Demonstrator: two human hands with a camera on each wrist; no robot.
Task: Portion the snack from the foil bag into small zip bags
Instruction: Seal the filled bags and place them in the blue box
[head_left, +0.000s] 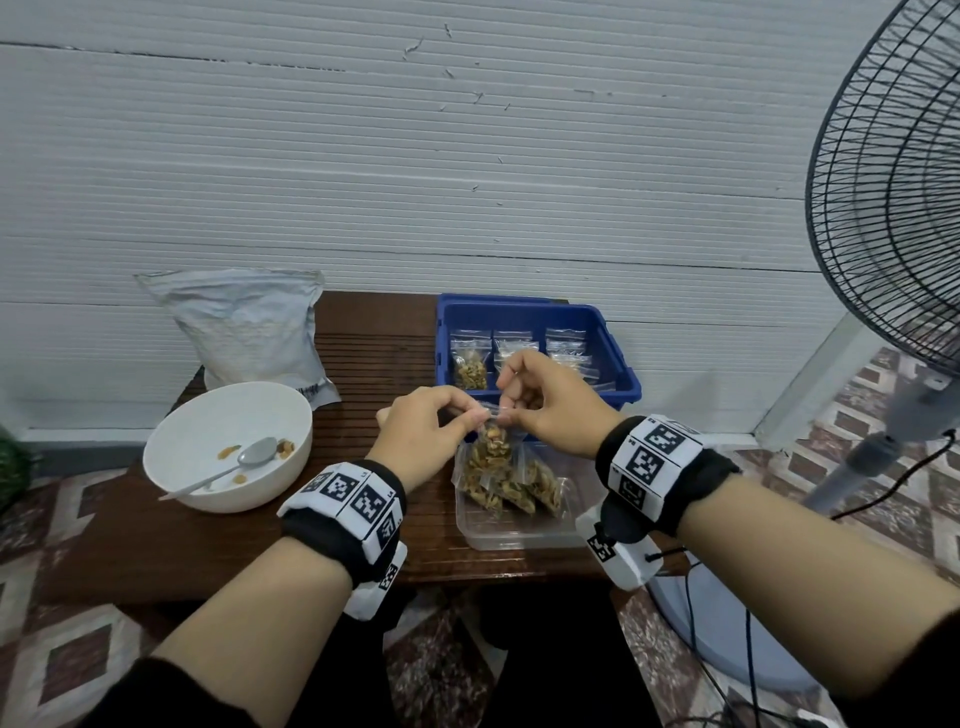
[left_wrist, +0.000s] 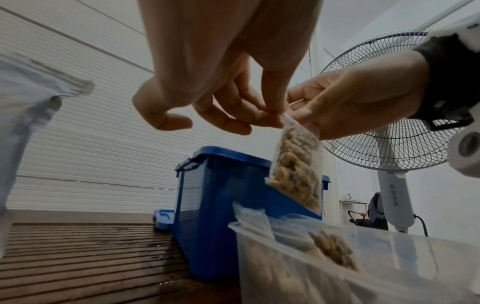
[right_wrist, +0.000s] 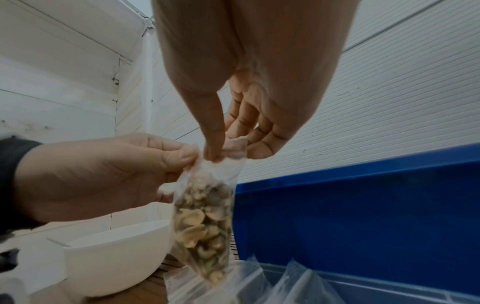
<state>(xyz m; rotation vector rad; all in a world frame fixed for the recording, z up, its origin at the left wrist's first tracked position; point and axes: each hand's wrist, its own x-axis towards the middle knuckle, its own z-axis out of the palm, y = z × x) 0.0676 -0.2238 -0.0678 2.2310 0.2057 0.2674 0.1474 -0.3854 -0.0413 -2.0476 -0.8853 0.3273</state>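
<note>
- Hanging between both hands, just above the clear tub (head_left: 519, 538): one filled zip bag (head_left: 491, 449), long axis near upright, mouth up, snack-heavy bottom down.
- Pinching the bag's top strip from the left: left hand (head_left: 423, 434), thumb and forefinger curled onto the plastic, other fingers loosely bent.
- Pinching the same strip from the right: right hand (head_left: 545, 400), thumb tip pressing the seal against the fingers; in the right wrist view, thumb and left fingertips almost touching at the mouth.
- Lying equally near to both hands, the bag; neither hand clearly nearer, the seal running left to right between them.
- Judging the step: pressing the zip closed, likely sliding along that left-to-right line, then lowering into the tub directly beneath.
- Resting already in the tub: several filled bags (head_left: 511, 486), leaning against each other.
- Sitting beyond the hands, toward the wall: blue bin (head_left: 613, 358) holding small zip bags, one with snack, others seeming empty.
- Standing to the left on the dark slatted wooden table (head_left: 363, 364): white bowl (head_left: 208, 431) with a spoon (head_left: 249, 457) and a few leftover pieces; behind it, the foil bag (head_left: 244, 327) leaning at the wall.
- Filling the right side of the room: a standing fan (head_left: 893, 208), cable trailing over patterned floor tiles; pale ribbed wall panels behind everything.
</note>
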